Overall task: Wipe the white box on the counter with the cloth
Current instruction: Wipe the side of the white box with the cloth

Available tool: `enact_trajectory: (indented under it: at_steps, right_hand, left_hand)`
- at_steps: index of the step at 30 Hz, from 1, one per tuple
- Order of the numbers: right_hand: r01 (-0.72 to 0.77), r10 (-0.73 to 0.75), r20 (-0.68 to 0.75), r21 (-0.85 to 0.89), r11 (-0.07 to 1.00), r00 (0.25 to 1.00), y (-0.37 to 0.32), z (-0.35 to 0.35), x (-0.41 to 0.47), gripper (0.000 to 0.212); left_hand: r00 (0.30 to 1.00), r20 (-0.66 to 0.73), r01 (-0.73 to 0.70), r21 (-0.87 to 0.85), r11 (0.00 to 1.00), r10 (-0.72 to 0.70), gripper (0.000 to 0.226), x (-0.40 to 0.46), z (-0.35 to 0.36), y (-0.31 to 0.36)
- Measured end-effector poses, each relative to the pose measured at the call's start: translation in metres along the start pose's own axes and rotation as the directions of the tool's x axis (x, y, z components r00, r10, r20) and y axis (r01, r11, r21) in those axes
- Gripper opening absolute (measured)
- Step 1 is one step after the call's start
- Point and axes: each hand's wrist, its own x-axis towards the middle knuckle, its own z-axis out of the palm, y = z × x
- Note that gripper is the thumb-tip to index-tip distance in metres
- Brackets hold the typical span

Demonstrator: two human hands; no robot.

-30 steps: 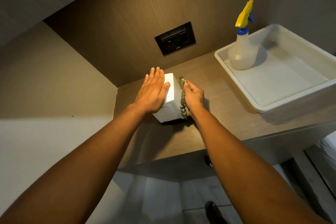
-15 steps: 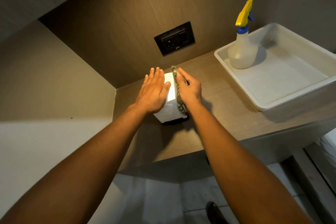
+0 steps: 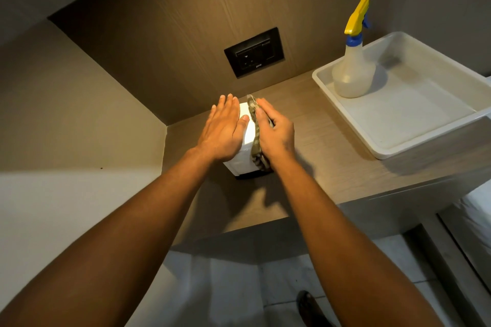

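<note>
A small white box (image 3: 245,151) stands on the wooden counter (image 3: 332,156) near the corner of the wall. My left hand (image 3: 223,131) lies flat on the box's top and left side, fingers straight and together. My right hand (image 3: 275,133) presses a patterned olive cloth (image 3: 255,135) against the box's right side. The cloth shows as a thin strip along that edge, from the far top corner down to the near bottom. Most of the box is hidden under my hands.
A white tray (image 3: 393,151) sits on the counter to the right, with a spray bottle (image 3: 353,71) with a yellow trigger standing in its far left corner. A black socket plate (image 3: 254,52) is on the back wall. The counter's front edge runs just below the box.
My right hand with the cloth has slid along the box's right side, away from me and upward. My left hand has stayed flat on the box.
</note>
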Motion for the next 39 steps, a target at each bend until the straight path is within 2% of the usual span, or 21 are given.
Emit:
enact_trajectory:
  at_steps: [6,10,21,24,27,31,36,39]
  right_hand:
    - [-0.024,0.033,0.093,-0.094,0.995,0.995,0.0,0.0,0.037,0.033]
    - [0.045,-0.026,0.141,-0.137,0.989,0.99,0.001,-0.003,0.031,0.033]
    - [0.235,-0.219,0.107,-0.177,0.956,0.97,0.014,-0.022,-0.04,0.032]
    - [0.187,-0.183,0.044,-0.137,0.973,0.982,0.019,-0.02,-0.047,0.031]
    - [0.028,-0.029,-0.005,-0.142,0.99,1.0,0.023,-0.011,-0.029,0.031]
    - [-0.141,0.145,0.027,-0.113,0.984,0.989,0.019,-0.009,0.009,0.031]
    - [-0.217,0.216,-0.016,-0.053,0.975,0.976,0.023,-0.009,0.005,0.031]
    - [-0.172,0.169,-0.046,-0.067,0.983,0.985,0.019,-0.007,-0.002,0.031]
  left_hand:
    - [1.0,-0.014,0.0,-0.011,1.0,0.0,0.063,0.001,0.0,-0.001]
    - [1.0,-0.027,-0.003,-0.031,1.0,0.002,0.062,0.001,0.001,-0.003]
    - [0.999,-0.046,-0.019,-0.096,0.995,0.015,0.059,0.0,0.003,-0.006]
    - [0.999,-0.042,-0.017,-0.088,0.996,0.013,0.06,0.0,0.003,-0.006]
    - [0.999,-0.032,-0.013,-0.077,0.997,0.011,0.06,0.001,0.002,-0.005]
    - [1.0,-0.022,0.001,-0.061,0.998,-0.002,0.06,0.0,0.002,-0.004]
    - [1.0,-0.027,0.009,-0.05,0.999,-0.011,0.06,0.0,0.003,-0.003]
    - [0.999,-0.031,0.005,-0.05,0.999,-0.007,0.06,0.0,0.003,-0.002]
